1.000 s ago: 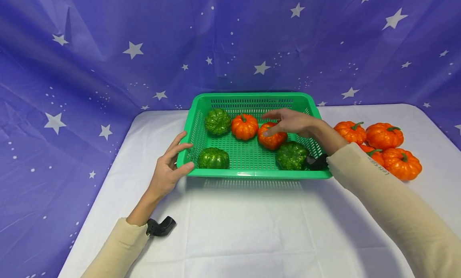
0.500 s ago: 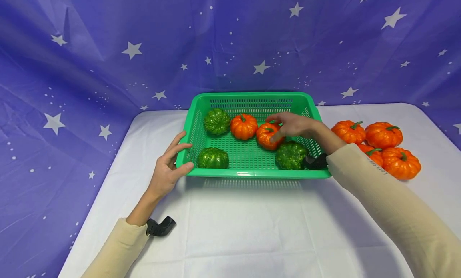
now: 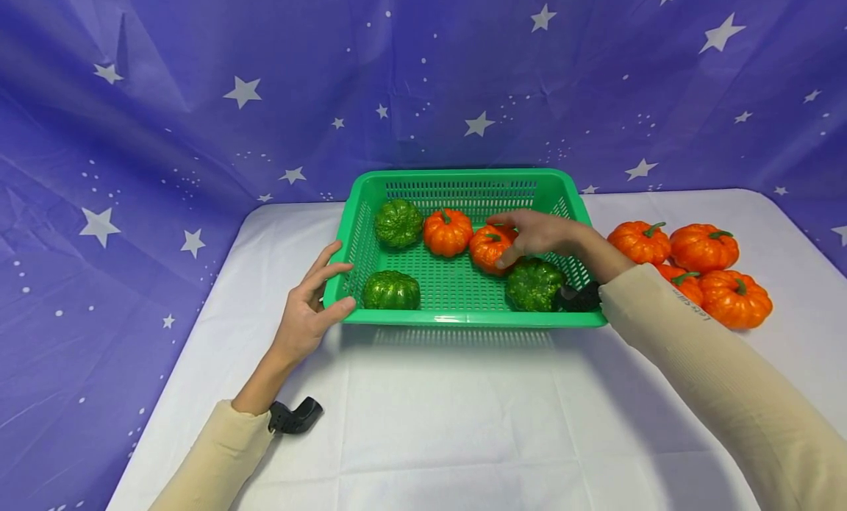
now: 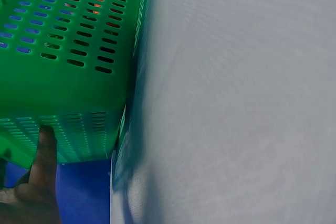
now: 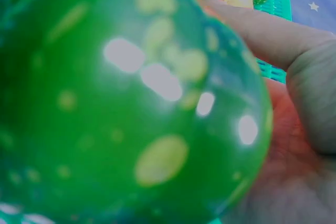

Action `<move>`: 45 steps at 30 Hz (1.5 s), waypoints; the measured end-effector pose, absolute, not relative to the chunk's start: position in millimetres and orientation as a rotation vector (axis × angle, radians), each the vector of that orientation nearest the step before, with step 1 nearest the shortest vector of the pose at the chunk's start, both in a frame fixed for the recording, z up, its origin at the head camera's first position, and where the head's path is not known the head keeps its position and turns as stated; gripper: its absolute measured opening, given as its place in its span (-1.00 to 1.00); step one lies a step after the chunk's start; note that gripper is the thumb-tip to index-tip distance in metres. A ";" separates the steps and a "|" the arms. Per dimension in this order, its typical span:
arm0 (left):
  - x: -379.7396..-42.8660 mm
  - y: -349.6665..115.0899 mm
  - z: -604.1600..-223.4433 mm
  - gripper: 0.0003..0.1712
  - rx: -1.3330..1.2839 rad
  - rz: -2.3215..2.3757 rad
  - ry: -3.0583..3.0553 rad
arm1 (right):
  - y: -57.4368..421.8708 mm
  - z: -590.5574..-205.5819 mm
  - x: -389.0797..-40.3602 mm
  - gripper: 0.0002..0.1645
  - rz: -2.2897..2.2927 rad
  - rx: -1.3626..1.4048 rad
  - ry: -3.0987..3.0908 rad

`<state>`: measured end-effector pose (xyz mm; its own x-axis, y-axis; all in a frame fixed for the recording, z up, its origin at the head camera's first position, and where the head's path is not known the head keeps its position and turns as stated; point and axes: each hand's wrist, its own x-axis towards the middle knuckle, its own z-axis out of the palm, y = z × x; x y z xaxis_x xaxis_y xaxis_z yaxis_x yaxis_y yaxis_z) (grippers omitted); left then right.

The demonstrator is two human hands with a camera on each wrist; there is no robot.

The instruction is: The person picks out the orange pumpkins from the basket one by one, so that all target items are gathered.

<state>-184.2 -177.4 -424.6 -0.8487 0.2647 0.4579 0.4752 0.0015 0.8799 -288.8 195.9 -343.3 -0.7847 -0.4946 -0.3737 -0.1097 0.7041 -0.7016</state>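
Note:
A green plastic basket (image 3: 463, 319) on the table holds two orange pumpkins and three speckled green pumpkins. My left hand (image 3: 306, 321) holds the basket's left end, with thumb and fingertips over the rim and one finger (image 4: 46, 153) against the outer wall. Inside, my right hand (image 3: 539, 233) grips the right orange pumpkin (image 3: 488, 251) with the thumb on its near side and fingers behind. A green pumpkin (image 3: 534, 284) sits under that wrist and fills much of the right wrist view. Another orange pumpkin (image 3: 447, 233) stands just left of the held one.
The other green pumpkins (image 3: 398, 223) (image 3: 392, 290) lie along the basket's left side. Several orange pumpkins (image 3: 704, 248) cluster on the white tablecloth (image 3: 463, 408) to the right. A blue star-patterned curtain (image 3: 423, 77) hangs right behind the basket.
The right hand and its orange pumpkin have shifted slightly left; the pumpkin has turned so its stem shows, and the thumb has moved to its near right side. The left hand stays put.

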 end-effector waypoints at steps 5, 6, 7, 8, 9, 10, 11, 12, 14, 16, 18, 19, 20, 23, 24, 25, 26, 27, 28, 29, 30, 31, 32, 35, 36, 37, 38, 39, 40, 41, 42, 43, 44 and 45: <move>-184.3 -178.0 -424.9 -0.48 -0.787 -1.957 -2.107 | 196.2 -345.5 -289.4 0.04 -0.865 -0.495 2.401; -184.3 -178.0 -424.9 -0.48 -0.785 -1.958 -2.108 | 196.3 -345.6 -289.6 0.04 -0.866 -0.505 2.402; -184.4 -177.8 -424.7 -0.48 -0.787 -1.960 -2.108 | 196.2 -345.5 -289.6 0.03 -0.871 -0.511 2.403; -184.4 -177.9 -424.6 -0.48 -0.787 -1.961 -2.107 | 196.3 -345.4 -289.6 0.03 -0.880 -0.515 2.402; -184.4 -177.8 -424.6 -0.48 -0.787 -1.963 -2.107 | 196.4 -345.4 -289.6 0.02 -0.891 -0.516 2.402; -184.4 -177.9 -424.5 -0.47 -0.785 -1.964 -2.107 | 196.5 -345.2 -289.6 0.01 -0.906 -0.518 2.399; -184.4 -177.9 -424.5 -0.47 -0.785 -1.964 -2.107 | 196.6 -345.1 -289.5 0.01 -0.918 -0.520 2.396; -184.4 -178.0 -424.3 -0.47 -0.785 -1.964 -2.109 | 196.7 -344.8 -289.5 0.00 -0.929 -0.522 2.394; -184.3 -178.3 -424.2 -0.47 -0.783 -1.961 -2.113 | 196.8 -344.5 -289.3 -0.03 -0.947 -0.522 2.394; -184.3 -178.4 -424.3 -0.47 -0.783 -1.960 -2.116 | 197.1 -344.1 -288.9 -0.05 -0.961 -0.523 2.394; -184.3 -178.3 -424.3 -0.46 -0.781 -1.963 -2.116 | 197.4 -343.5 -288.3 -0.08 -0.974 -0.526 2.394; -184.3 -178.2 -424.3 -0.47 -0.780 -1.965 -2.115 | 197.4 -343.2 -288.0 -0.08 -0.981 -0.531 2.396; -184.4 -178.2 -424.3 -0.46 -0.778 -1.968 -2.113 | 197.4 -342.9 -287.7 -0.09 -0.987 -0.535 2.397; -184.4 -177.9 -424.5 -0.47 -0.778 -1.979 -2.109 | 197.5 -341.9 -287.2 -0.10 -1.000 -0.548 2.399; -184.4 -177.9 -424.4 -0.47 -0.777 -1.981 -2.109 | 197.5 -341.6 -287.1 -0.10 -1.001 -0.555 2.400; -184.4 -177.9 -424.4 -0.47 -0.777 -1.982 -2.109 | 197.5 -341.3 -287.2 -0.10 -1.000 -0.561 2.402; -184.4 -177.9 -424.5 -0.47 -0.776 -1.983 -2.109 | 197.5 -341.2 -287.2 -0.10 -0.998 -0.564 2.403; -184.3 -177.9 -424.5 -0.47 -0.776 -1.982 -2.110 | 197.5 -341.1 -287.3 -0.10 -0.996 -0.568 2.404; -184.3 -177.9 -424.6 -0.47 -0.776 -1.980 -2.110 | 197.3 -341.0 -287.4 -0.10 -0.992 -0.571 2.406; -184.2 -178.1 -424.6 -0.47 -0.775 -1.978 -2.111 | 197.1 -341.1 -287.6 -0.10 -0.988 -0.572 2.408; -184.2 -178.2 -424.6 -0.47 -0.775 -1.976 -2.111 | 196.8 -341.2 -287.7 -0.10 -0.983 -0.573 2.411; -184.2 -178.3 -424.6 -0.47 -0.775 -1.975 -2.111 | 196.6 -341.3 -287.7 -0.10 -0.979 -0.572 2.414; -184.3 -178.1 -424.5 -0.47 -0.778 -1.976 -2.108 | 196.3 -341.3 -287.7 -0.09 -0.976 -0.570 2.415; -184.3 -178.3 -424.7 -0.48 -0.784 -1.974 -2.105 | 195.1 -340.6 -287.0 -0.10 -0.965 -0.568 2.420; -184.4 -178.1 -424.5 -0.48 -0.787 -1.975 -2.103 | 194.7 -340.0 -286.7 -0.10 -0.961 -0.570 2.420; -184.4 -178.1 -424.5 -0.48 -0.790 -1.975 -2.101 | 194.2 -339.0 -286.1 -0.10 -0.956 -0.569 2.420; -184.5 -178.1 -424.6 -0.49 -0.793 -1.975 -2.099 | 193.7 -337.8 -285.4 -0.09 -0.951 -0.568 2.418; -184.5 -178.2 -424.7 -0.48 -0.793 -1.976 -2.099 | 193.2 -336.3 -284.6 -0.09 -0.945 -0.572 2.417; -184.6 -178.2 -424.6 -0.48 -0.795 -1.978 -2.097 | 192.8 -334.6 -284.0 -0.08 -0.941 -0.583 2.415; -184.7 -178.2 -424.5 -0.48 -0.797 -1.979 -2.096 | 192.4 -332.8 -283.6 -0.08 -0.940 -0.592 2.410; -184.8 -178.1 -424.4 -0.49 -0.798 -1.978 -2.096 | 192.1 -330.6 -282.9 -0.08 -0.938 -0.603 2.408; -184.9 -178.2 -424.6 -0.48 -0.797 -1.976 -2.097 | 191.9 -328.3 -282.1 -0.08 -0.940 -0.612 2.405; -185.1 -178.1 -424.5 -0.49 -0.797 -1.975 -2.097 | 191.7 -325.5 -281.3 -0.08 -0.941 -0.630 2.403; -185.2 -178.2 -424.6 -0.49 -0.795 -1.972 -2.098 | 191.6 -322.6 -280.4 -0.09 -0.945 -0.646 2.404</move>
<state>-185.2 -178.2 -424.6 -0.8472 0.2701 0.4574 0.4733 -0.0071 0.8809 -280.4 191.6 -322.6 -0.7763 -0.5769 -0.2540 -0.2495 0.6512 -0.7167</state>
